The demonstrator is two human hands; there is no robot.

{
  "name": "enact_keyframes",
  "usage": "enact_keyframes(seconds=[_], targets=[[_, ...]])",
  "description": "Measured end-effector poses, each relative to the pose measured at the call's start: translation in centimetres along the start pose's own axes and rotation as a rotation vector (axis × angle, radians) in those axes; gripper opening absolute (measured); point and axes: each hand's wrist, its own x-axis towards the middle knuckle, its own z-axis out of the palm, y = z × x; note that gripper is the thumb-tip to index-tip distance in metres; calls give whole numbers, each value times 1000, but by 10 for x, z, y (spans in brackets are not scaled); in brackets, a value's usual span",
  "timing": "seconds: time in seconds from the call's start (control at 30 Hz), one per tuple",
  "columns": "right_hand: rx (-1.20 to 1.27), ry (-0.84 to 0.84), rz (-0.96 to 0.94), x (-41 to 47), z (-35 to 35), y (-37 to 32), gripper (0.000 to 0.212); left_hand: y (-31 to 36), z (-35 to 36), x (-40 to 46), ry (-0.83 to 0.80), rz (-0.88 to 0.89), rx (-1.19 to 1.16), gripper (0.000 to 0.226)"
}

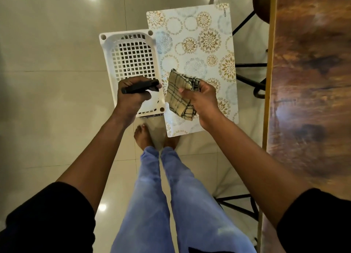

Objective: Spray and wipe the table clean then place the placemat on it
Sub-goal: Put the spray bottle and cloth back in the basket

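My left hand (133,94) is closed around the black head of a spray bottle (139,86), held over a white plastic basket; the bottle's body is hidden under my hand. My right hand (199,100) grips a folded beige checked cloth (177,94) above the placemat. The placemat (197,49), white with gold and blue flower circles, lies flat on the floor beside the basket. The wooden table (311,81) with its gold edge runs down the right side.
The white perforated basket (131,56) stands on the glossy tiled floor to the left of the placemat. Black metal stool or table legs (248,77) sit between the placemat and the table. My legs and bare feet are below the hands.
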Motion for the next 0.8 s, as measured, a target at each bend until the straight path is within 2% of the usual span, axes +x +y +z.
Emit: enact_keyframes(seconds=[0.13, 0.57, 0.8], targets=[[-6, -3, -13, 5, -1, 5, 26, -8, -4, 4, 10, 10, -1, 55], [31, 5, -9, 13, 9, 11, 29, -14, 1, 9, -15, 17, -11, 48], [5, 19, -19, 15, 9, 14, 31, -32, 0, 1, -134, 65, 87, 55]])
